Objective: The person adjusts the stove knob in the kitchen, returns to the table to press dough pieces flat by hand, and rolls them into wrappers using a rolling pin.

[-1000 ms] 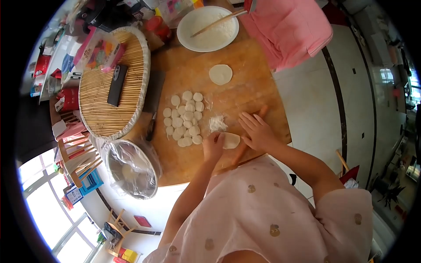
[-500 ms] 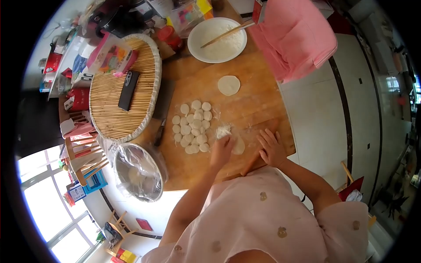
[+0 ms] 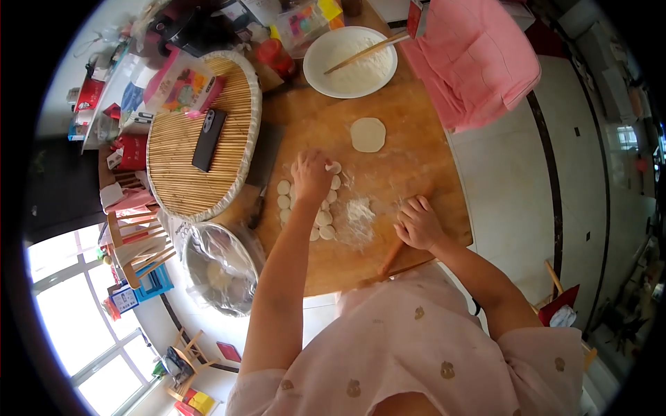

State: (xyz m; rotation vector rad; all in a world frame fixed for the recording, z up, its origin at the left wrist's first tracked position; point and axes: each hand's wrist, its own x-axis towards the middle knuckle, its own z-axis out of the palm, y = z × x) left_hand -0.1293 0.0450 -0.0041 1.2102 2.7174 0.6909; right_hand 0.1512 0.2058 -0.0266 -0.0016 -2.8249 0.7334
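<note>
My left hand (image 3: 312,177) reaches over the small round dough pieces (image 3: 324,218), its fingers curled by the upper edge of the group. One dough piece (image 3: 334,168) shows at its fingertips; what lies beneath the hand is hidden. Around the wooden rolling pin (image 3: 393,258) near the table's front edge, my right hand (image 3: 417,222) is closed, with part of the pin under the palm. A patch of loose flour (image 3: 359,209) lies between the hands. Farther back, a flat round dough wrapper (image 3: 368,134) rests on the wooden board (image 3: 409,159).
A white bowl (image 3: 319,66) of flour with chopsticks stands at the back. On the left are a round woven tray (image 3: 163,166) bearing a phone (image 3: 209,141), a knife (image 3: 267,163), and a plastic-covered metal bowl (image 3: 220,270). A pink-covered chair (image 3: 472,62) is back right.
My left hand has moved up and left from the flour to the dough pieces. The flat wrapper beside the flour no longer shows there. My right hand stays at the rolling pin.
</note>
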